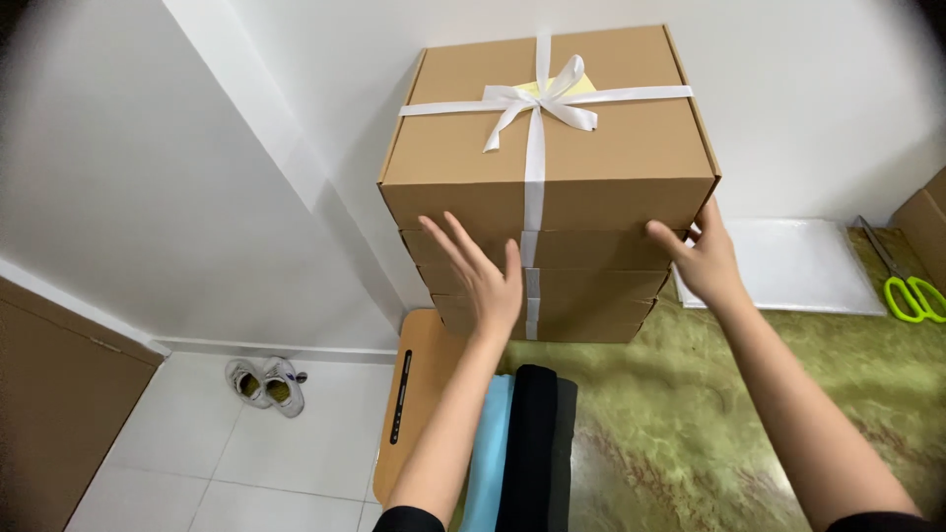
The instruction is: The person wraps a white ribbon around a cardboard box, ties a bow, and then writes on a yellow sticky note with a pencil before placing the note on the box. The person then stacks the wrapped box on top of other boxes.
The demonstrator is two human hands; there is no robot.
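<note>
A stack of several brown cardboard boxes (591,167) stands against the white wall, each tied with a white ribbon (535,148); the top one has a bow over a yellow note. My left hand (486,276) lies flat, fingers spread, on the front of the stack beside the ribbon. My right hand (702,258) touches the stack's right front corner, fingers reaching around the edge. Neither hand grips anything.
The boxes rest on a green marbled surface (690,414). A white padded envelope (798,266) and green-handled scissors (912,286) lie to the right. Folded blue and black cloth (517,443) sits near me. A wooden chair back (414,394) and shoes (268,382) stand on the tiled floor at left.
</note>
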